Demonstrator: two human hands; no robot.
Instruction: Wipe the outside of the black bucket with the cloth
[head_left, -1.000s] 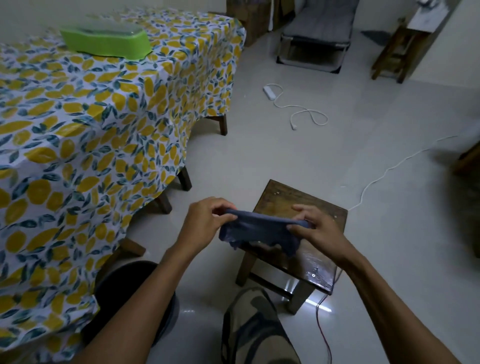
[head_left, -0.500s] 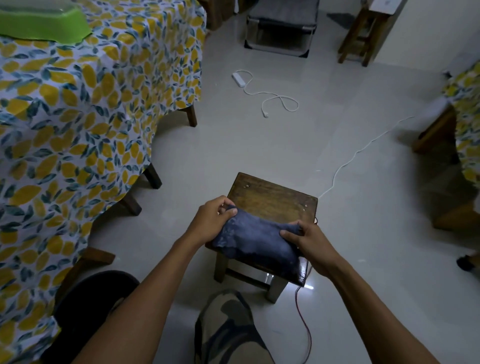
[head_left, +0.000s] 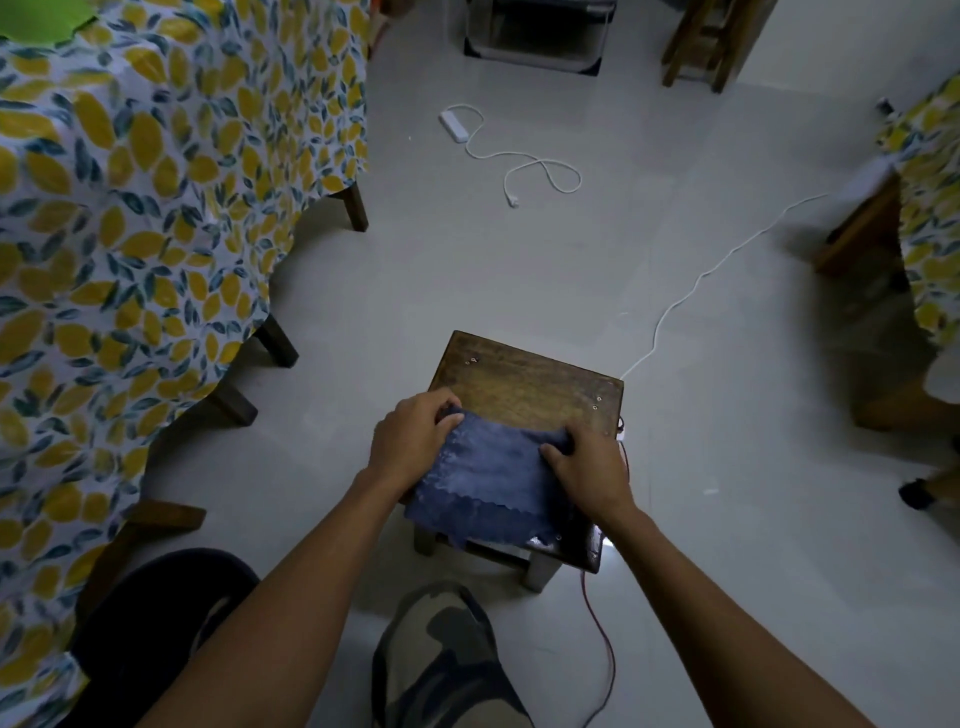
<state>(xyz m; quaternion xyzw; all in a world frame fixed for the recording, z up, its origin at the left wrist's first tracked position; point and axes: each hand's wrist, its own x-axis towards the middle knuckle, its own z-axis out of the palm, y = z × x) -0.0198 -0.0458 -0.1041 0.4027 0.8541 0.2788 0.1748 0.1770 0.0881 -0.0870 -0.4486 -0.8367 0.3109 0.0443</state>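
Note:
A dark blue cloth (head_left: 493, 478) lies spread over the near half of a small wooden stool (head_left: 524, 384). My left hand (head_left: 410, 441) grips its far left corner and my right hand (head_left: 587, 467) grips its far right corner. The black bucket (head_left: 150, 623) stands on the floor at the lower left, partly hidden by my left forearm and the tablecloth.
A table with a lemon-print cloth (head_left: 130, 234) fills the left side. A white power strip and cord (head_left: 457, 124) lie on the floor ahead, another white cable (head_left: 701, 280) runs right, and a red wire (head_left: 602, 634) trails by the stool. My camouflage-clad knee (head_left: 441, 660) is at the bottom.
The cloth went from being held stretched in the air to lying flat on the stool. Both hands moved down with it and the view tilted downward.

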